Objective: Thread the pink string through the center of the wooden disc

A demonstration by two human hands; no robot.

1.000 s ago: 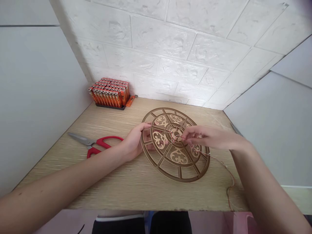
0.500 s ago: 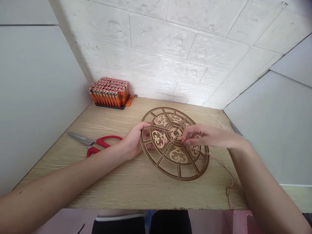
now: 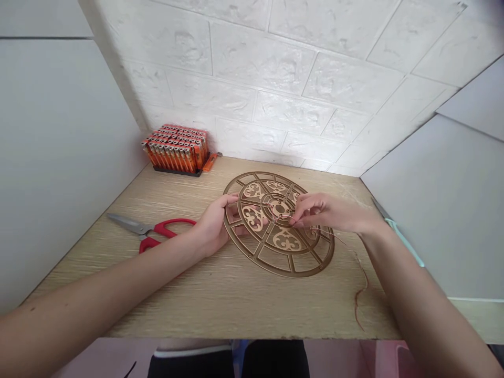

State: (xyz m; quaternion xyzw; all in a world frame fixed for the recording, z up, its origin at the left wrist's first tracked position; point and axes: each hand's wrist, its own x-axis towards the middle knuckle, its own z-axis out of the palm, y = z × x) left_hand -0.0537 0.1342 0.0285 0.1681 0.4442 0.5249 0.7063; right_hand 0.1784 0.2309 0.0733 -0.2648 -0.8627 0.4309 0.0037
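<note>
A round laser-cut wooden disc (image 3: 276,265) with scrollwork panels and spokes lies tilted on the table, its far side resting lower than the raised near-left rim. My left hand (image 3: 214,227) grips the disc's left rim, with the fingers passing through its openings. My right hand (image 3: 325,211) pinches a thin reddish thread (image 3: 361,278) just right of the central hub. That thread loops through the hub area, then trails off to the right and down onto the tabletop.
Red-handled steel scissors (image 3: 148,228) lie left of the disc on the wooden table (image 3: 252,310). At the back left stands a black rack of orange lighters (image 3: 176,150), with a loose lighter (image 3: 210,162) beside it. White walls enclose the back and sides.
The disc and both hands have shifted slightly up and left. The loose thread on the table has moved left too.
</note>
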